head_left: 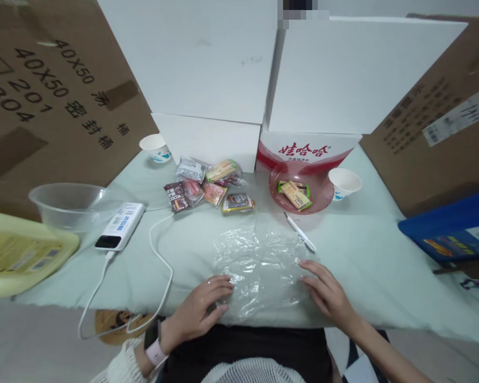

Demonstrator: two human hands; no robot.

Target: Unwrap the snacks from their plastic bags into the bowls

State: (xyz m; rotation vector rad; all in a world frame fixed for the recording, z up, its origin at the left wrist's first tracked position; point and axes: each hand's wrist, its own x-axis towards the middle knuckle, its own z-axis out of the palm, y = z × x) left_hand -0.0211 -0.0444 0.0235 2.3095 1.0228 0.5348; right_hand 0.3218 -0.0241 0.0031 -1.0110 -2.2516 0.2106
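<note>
A clear, crinkled plastic bag (259,271) lies flat at the front of the table. At its left edge rests my left hand (207,303), fingers loosely stretched and touching the plastic. My right hand (327,290) is at the bag's right edge, fingers apart with the tips on or just beside it. Neither hand grips anything. Just beyond the bag lies a white pen-like cutter (301,233), slanting toward the pink bowl (277,202), which holds a few wrapped snacks (296,195). Left of the bowl is a pile of packaged snacks (213,191).
A white power bank (122,226) with a white cable (170,266) lies on the left, next to a clear plastic bowl (72,207) and a yellow container (27,255). Paper cups (155,147) stand farther back. Cardboard boxes (59,96) and white panels enclose the table; a blue package (447,234) is right.
</note>
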